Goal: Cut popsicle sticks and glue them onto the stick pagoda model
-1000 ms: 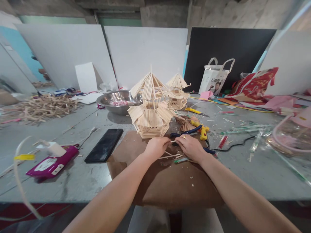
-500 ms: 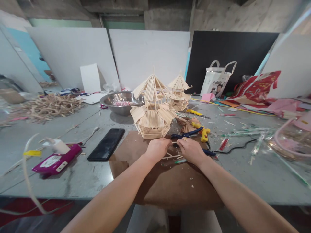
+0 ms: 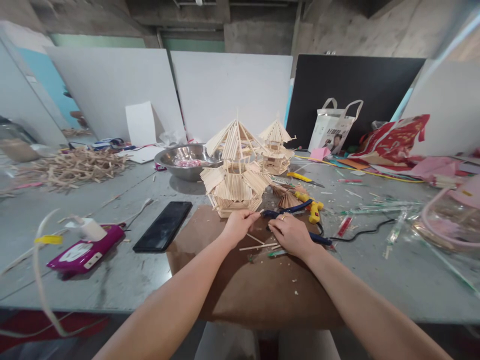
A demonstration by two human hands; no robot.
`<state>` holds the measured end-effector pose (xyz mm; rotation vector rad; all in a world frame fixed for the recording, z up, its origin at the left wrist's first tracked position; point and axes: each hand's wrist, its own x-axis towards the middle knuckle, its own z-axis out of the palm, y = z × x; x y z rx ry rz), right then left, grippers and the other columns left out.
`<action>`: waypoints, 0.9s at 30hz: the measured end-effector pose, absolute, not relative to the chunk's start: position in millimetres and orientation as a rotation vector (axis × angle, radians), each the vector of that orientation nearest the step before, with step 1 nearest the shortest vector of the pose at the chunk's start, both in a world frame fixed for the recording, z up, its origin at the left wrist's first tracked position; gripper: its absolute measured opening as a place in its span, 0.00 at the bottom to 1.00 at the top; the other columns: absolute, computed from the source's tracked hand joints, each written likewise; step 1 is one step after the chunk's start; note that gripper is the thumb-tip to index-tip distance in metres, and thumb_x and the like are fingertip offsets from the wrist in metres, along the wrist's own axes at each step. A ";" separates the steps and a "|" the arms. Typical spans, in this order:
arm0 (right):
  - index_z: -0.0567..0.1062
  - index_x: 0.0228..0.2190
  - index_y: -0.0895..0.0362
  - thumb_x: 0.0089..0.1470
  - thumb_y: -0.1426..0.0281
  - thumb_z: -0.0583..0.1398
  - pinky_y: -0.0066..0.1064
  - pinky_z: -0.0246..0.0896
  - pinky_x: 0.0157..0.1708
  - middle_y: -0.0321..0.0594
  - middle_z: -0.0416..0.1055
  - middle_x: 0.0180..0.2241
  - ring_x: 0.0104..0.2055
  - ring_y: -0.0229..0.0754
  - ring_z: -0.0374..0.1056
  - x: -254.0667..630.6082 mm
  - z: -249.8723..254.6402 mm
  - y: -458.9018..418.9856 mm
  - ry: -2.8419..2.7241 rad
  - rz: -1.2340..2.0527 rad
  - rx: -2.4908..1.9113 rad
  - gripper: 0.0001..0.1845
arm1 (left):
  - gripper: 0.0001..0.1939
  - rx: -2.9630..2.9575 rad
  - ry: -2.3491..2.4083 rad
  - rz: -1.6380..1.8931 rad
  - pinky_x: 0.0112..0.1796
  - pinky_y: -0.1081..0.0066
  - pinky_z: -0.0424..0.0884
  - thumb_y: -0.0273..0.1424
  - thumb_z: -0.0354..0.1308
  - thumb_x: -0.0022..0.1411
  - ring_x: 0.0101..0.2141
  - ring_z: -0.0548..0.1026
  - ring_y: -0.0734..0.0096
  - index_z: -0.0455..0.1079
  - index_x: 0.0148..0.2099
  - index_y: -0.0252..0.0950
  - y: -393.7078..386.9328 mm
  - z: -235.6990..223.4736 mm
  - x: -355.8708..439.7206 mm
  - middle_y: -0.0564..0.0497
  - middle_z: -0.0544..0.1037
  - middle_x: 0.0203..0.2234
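Note:
At the foot of a pagoda-like model of wooden sticks (image 3: 236, 187), my left hand (image 3: 240, 227) is closed, thumb and forefinger pinching a thin wooden stick (image 3: 260, 212) whose tip barely shows. My right hand (image 3: 291, 233), with a ring, is a short gap to the right, fingers curled downward. It covers part of some blue-handled pliers (image 3: 300, 206); what its fingertips hold, if anything, is hidden. Several loose sticks (image 3: 257, 247) lie between and below the hands on a brown board (image 3: 262, 290).
A smaller stick model (image 3: 276, 145) and a steel bowl (image 3: 176, 172) stand behind. At right are a yellow glue gun (image 3: 315, 210), its black cord and a yellow cutter (image 3: 300, 176). A black phone (image 3: 163, 226), purple power strip (image 3: 88, 250) and stick pile (image 3: 78, 167) lie left.
Earlier both hands pinched one short stick between them. Now they are slightly farther apart, and the right fingers have come away from the left hand's stick. The camera view has shifted a little.

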<state>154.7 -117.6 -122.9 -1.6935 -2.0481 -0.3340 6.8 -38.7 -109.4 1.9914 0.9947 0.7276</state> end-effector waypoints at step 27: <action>0.68 0.26 0.58 0.48 0.64 0.50 0.28 0.56 0.30 0.37 0.67 0.24 0.28 0.38 0.62 176.4 -126.7 -107.8 -1.528 0.339 -1.457 0.12 | 0.14 1.836 0.962 0.578 0.16 0.79 0.51 0.40 0.53 0.45 0.13 0.55 0.84 0.64 0.26 0.32 -44.7 -106.4 7.3 0.58 0.64 0.13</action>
